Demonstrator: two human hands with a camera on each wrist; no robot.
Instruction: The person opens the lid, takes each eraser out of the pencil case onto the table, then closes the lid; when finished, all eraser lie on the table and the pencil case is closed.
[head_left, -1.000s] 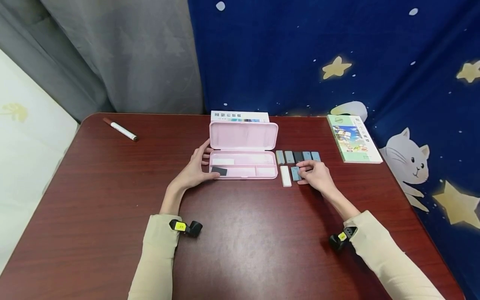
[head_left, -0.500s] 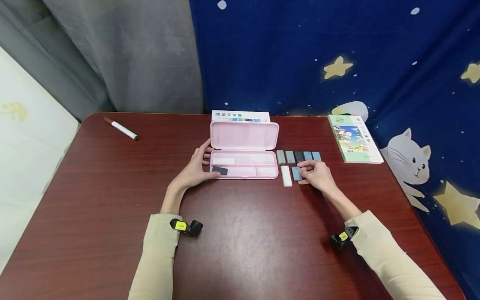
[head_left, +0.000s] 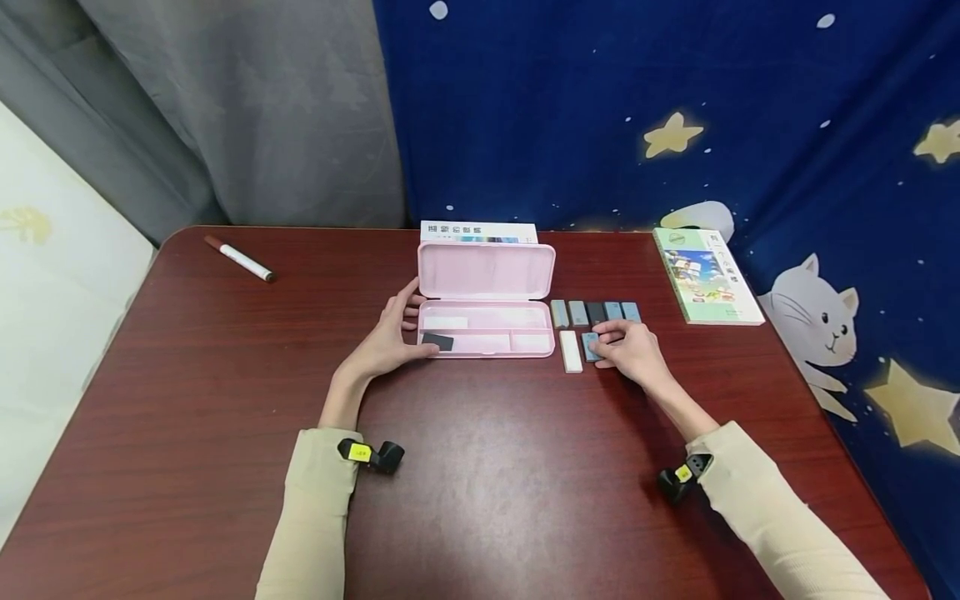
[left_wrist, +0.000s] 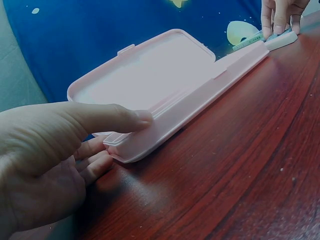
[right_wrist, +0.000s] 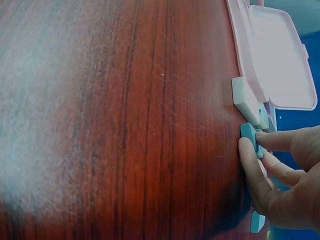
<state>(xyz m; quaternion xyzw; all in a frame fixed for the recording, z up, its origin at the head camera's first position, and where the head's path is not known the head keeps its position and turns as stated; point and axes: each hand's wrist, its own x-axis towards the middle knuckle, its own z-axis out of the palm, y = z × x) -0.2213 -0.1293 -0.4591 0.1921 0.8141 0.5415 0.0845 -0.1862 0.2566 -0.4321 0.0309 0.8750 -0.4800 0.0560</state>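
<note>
An open pink pencil case (head_left: 487,358) stands on the table with its lid raised. My left hand (head_left: 384,337) grips its left end; the thumb lies on the front wall in the left wrist view, the other fingers round the end. Inside lie a dark block (head_left: 435,342) and a white block (head_left: 446,322). To the right, my right hand (head_left: 636,352) pinches a small blue eraser (right_wrist: 247,132) standing at the table surface, its far part hidden by the fingers. Beside that eraser lies a white eraser (head_left: 571,352). Behind them is a row of several grey, dark and blue erasers (head_left: 577,313).
A book (head_left: 480,230) sits behind the raised lid, partly hidden. Another green and white book (head_left: 731,283) lies at the back right edge. A white marker with a brown cap (head_left: 243,260) is at the back left. Curtains hang behind the table.
</note>
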